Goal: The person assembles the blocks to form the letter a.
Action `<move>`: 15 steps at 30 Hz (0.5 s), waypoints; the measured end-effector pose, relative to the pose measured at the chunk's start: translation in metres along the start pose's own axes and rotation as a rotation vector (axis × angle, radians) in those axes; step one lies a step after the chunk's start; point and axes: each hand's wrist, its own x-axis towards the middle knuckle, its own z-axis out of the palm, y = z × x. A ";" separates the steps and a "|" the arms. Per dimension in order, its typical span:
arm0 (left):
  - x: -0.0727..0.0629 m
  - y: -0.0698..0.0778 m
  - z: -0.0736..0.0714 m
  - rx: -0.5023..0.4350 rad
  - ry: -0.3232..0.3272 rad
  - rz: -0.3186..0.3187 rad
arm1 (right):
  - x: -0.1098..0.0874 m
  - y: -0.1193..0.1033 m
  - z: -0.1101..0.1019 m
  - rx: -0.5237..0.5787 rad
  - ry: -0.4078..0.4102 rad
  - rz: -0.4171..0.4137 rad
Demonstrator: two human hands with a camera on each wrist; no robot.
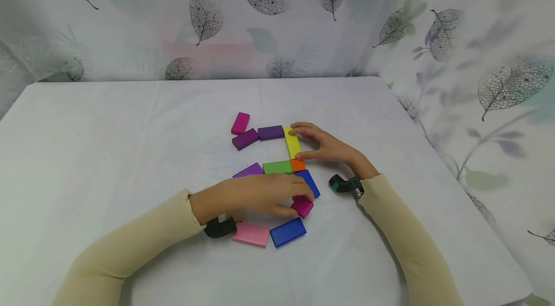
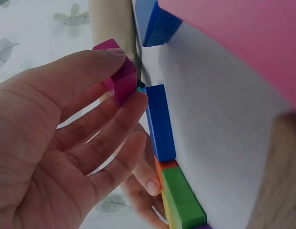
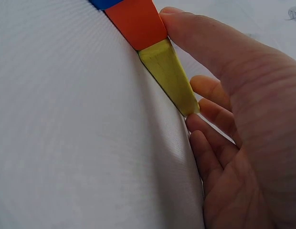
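My left hand [image 1: 269, 195] pinches a magenta block [image 2: 125, 81] between thumb and fingers. In the head view this block is just below a tilted blue block [image 1: 308, 183]. My right hand [image 1: 325, 144] is around the yellow block [image 1: 292, 143], fingertips at its far end and thumb by its near end, beside the orange block [image 1: 297, 165]. In the right wrist view the thumb touches the edge of the orange block [image 3: 137, 24]. A green block [image 1: 277, 167] adjoins the orange one. Left of it a purple block [image 1: 249, 170] is partly hidden by my left hand.
On the white table [image 1: 108, 142], dark purple [image 1: 270, 132], plum [image 1: 245, 139] and magenta blocks [image 1: 240, 123] trail left from the yellow one. Nearer lie a pink block [image 1: 251, 234] and another blue block [image 1: 288, 232]. A leaf-patterned cloth [image 1: 130, 17] hangs behind.
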 end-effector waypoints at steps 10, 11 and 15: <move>0.011 0.007 0.005 0.052 -0.028 -0.081 | 0.000 0.002 0.000 -0.005 -0.001 -0.006; 0.012 0.008 0.006 0.062 -0.035 -0.087 | 0.000 0.002 0.000 -0.006 -0.001 -0.008; 0.016 0.010 0.008 0.093 -0.052 -0.112 | 0.000 0.002 0.000 -0.014 0.002 -0.007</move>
